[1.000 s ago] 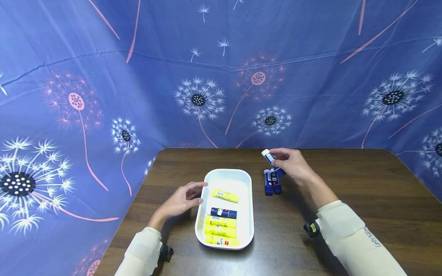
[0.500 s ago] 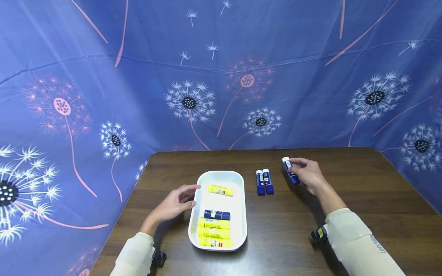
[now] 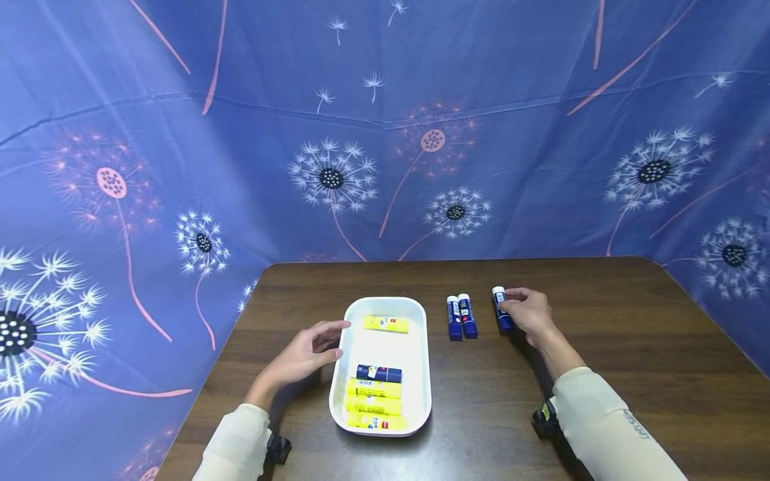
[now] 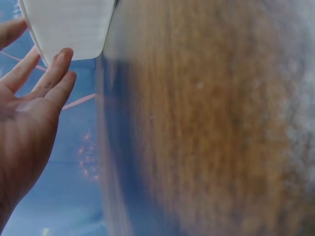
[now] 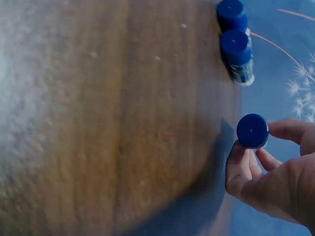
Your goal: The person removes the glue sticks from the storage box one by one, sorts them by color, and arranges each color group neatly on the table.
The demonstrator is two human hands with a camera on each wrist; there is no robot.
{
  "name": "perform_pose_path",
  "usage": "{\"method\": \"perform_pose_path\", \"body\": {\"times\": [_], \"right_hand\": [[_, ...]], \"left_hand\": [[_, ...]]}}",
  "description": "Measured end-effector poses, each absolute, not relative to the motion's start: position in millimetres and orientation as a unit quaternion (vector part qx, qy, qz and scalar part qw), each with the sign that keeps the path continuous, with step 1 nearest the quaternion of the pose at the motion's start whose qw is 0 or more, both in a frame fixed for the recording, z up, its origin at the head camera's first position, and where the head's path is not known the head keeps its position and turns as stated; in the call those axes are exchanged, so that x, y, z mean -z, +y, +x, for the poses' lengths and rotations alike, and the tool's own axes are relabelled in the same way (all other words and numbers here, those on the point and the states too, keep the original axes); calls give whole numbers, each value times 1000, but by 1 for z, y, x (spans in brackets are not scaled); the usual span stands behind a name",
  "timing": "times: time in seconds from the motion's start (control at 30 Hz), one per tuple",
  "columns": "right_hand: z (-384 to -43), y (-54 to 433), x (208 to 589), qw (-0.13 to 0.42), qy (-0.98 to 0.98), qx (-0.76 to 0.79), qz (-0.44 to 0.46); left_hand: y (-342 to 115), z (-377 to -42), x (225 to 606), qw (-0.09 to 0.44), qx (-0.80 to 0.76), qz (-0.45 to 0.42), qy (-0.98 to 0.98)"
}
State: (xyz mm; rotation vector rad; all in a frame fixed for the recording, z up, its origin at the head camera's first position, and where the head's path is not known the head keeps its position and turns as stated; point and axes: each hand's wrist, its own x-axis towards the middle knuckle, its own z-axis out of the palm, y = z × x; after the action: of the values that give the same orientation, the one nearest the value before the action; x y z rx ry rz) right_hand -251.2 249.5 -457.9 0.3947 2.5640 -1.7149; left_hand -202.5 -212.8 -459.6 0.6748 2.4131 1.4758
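My right hand pinches a blue glue stick with a white end, low over the table right of the other blue ones. In the right wrist view its round blue end faces the camera, between thumb and fingers. Two more blue glue sticks lie side by side to its left. The fingers of my left hand are spread and relaxed at the left rim of a white tray. Inside the tray, a yellow glue stick lies near the far end; a navy glue stick and three yellow ones lie together at the near end.
A brown wooden table carries everything, its far edge close to a blue dandelion-print cloth. Bare wood shows between the tray and the blue glue sticks, and to the right of my right arm.
My right hand has carried its blue glue stick right, away from the other two, and lowered it toward the table. The lone yellow glue stick has rolled toward the tray's far end.
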Motion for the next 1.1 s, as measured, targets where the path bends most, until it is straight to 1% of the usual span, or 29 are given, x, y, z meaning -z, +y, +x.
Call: {"method": "perform_pose_path", "body": {"times": [0.37, 0.7, 1.1], "right_hand": [[-255, 234, 460, -3, 882, 453, 130], [-257, 229, 464, -22, 895, 430, 119], [-255, 235, 460, -1, 883, 453, 120]], "left_hand": [[-213, -204, 460, 116, -506, 227, 824], [-214, -205, 463, 115, -505, 223, 826], [-213, -204, 462, 116, -506, 227, 824]]}}
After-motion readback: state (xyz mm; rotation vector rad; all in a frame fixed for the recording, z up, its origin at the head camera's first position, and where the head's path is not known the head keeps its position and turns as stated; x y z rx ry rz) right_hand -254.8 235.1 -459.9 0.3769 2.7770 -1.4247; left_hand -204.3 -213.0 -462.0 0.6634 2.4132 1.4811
